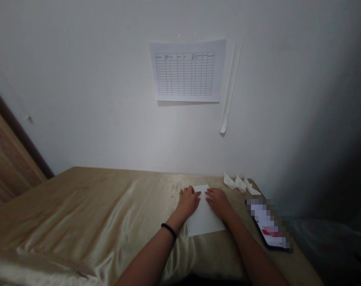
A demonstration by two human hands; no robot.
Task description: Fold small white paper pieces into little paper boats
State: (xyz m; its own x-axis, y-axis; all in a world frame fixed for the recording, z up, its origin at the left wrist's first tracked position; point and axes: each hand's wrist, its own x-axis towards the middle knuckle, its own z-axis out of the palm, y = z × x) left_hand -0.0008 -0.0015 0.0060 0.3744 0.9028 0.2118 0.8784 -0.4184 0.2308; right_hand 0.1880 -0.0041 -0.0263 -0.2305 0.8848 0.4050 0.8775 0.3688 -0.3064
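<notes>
A white sheet of paper (204,220) lies on the cloth-covered table, with a row of small punched holes along its left edge. My left hand (189,201), a black band on its wrist, rests over the upper left of the sheet, fingers bent and pressed on the paper. From the other side my right hand (218,201) holds the upper right part, thumb and forefinger pointing inward on it. A narrow strip of paper shows between the fingertips of both hands. The undersides of the fingers are hidden.
Several folded white paper boats (240,184) stand at the table's back right. A phone (268,226), its screen partly blurred, lies right of my forearm. Shiny beige cloth (87,214) covers the table in wrinkles. A printed chart (184,75) hangs on the wall behind.
</notes>
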